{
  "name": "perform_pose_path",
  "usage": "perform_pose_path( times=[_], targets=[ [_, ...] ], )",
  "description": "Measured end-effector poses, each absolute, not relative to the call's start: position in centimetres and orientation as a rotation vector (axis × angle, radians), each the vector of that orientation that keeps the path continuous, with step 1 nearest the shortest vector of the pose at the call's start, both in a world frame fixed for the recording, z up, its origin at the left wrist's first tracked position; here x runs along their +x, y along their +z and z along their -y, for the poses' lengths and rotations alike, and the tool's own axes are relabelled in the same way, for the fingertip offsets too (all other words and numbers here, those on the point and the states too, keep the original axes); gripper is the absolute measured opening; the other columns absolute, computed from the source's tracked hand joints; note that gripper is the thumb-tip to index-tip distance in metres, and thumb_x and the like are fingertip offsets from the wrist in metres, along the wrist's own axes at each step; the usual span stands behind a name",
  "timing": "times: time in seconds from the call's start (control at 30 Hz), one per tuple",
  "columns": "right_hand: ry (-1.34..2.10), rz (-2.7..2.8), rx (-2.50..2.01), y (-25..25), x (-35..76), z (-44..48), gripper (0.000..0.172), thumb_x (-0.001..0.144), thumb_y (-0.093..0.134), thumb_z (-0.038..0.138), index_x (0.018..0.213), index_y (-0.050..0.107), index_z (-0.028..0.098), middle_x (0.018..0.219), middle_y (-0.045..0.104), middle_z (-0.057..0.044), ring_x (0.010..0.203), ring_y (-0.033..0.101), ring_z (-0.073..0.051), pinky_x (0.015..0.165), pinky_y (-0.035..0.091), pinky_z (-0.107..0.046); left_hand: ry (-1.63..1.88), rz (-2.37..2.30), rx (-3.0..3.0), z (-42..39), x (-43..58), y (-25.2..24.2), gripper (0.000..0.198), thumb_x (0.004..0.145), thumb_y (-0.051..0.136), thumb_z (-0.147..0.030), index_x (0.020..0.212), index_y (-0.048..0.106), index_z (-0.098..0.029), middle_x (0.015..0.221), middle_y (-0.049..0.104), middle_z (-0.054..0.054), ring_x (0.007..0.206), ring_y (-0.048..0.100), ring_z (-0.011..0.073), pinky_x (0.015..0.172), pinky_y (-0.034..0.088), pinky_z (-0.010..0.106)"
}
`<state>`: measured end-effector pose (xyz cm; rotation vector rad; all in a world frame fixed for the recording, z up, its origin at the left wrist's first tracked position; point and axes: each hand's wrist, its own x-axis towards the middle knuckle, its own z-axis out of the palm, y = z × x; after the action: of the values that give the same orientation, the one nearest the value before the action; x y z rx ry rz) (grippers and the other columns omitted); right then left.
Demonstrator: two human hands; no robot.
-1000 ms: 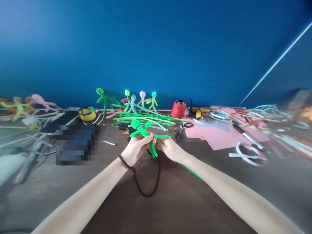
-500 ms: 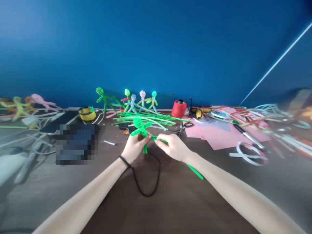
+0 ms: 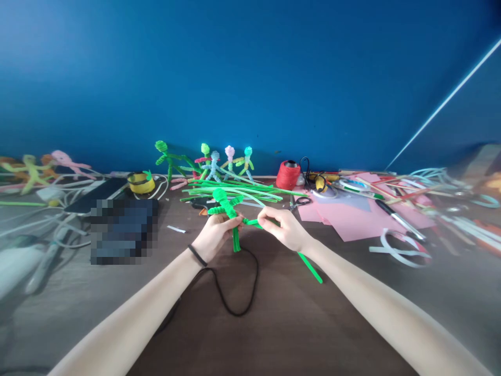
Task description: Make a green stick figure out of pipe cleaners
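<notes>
My left hand (image 3: 216, 234) is closed around the lower body of a green pipe-cleaner figure (image 3: 224, 202), whose coiled head and two short arms stick up above the fingers. Its straight legs hang below the thumb. A green pipe cleaner (image 3: 311, 269) runs from the figure's waist into my right hand (image 3: 285, 228). Thumb and fingers of that hand pinch it a short way right of the figure, and its loose end shows beneath the wrist. A black cord hangs from the band on my left wrist.
Behind my hands lies a pile of green pipe cleaners (image 3: 235, 190), with several finished figures (image 3: 214, 166) against the blue wall. Red thread spool (image 3: 288, 176), scissors (image 3: 302, 201), pink paper (image 3: 352, 222) and a marker (image 3: 395, 216) sit to the right. A blurred dark object (image 3: 125, 230) lies left.
My right hand has moved slightly right and up, leaving more pipe cleaner showing between the hands. The figure has tilted a little, and its legs show longer below my left hand.
</notes>
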<state>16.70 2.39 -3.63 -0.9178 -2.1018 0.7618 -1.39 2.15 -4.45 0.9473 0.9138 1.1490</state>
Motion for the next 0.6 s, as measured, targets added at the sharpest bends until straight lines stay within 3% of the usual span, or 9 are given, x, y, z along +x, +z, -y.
perform_pose_path(
  times=[0.23, 0.6],
  targets=[
    [0.565, 2.148, -0.962, -4.09, 16.78, -2.32, 0.016, 0.079, 0.044, 0.028, 0.071, 0.052, 0.018, 0.066, 0.054, 0.000, 0.058, 0.045, -0.011, 0.058, 0.032, -0.022, 1.132, -0.892, 0.757, -2.42, -1.44, -4.62, 0.008, 0.059, 0.068, -0.014, 0.064, 0.063, -0.009, 0.059, 0.058, 0.001, 0.055, 0.053, 0.0068, 0.053, 0.041, 0.018],
    [0.529, 2.063, -0.920, -3.81, 16.79, -2.31, 0.020, 0.077, 0.045, 0.025, 0.059, 0.045, 0.017, 0.056, 0.046, 0.002, 0.052, 0.040, -0.009, 0.054, 0.031, -0.021, 1.083, -0.913, 0.572, -2.37, -1.03, -4.32, 0.007, 0.064, 0.062, -0.008, 0.059, 0.061, -0.012, 0.052, 0.057, 0.001, 0.048, 0.051, 0.0053, 0.050, 0.044, 0.016]
  ],
)
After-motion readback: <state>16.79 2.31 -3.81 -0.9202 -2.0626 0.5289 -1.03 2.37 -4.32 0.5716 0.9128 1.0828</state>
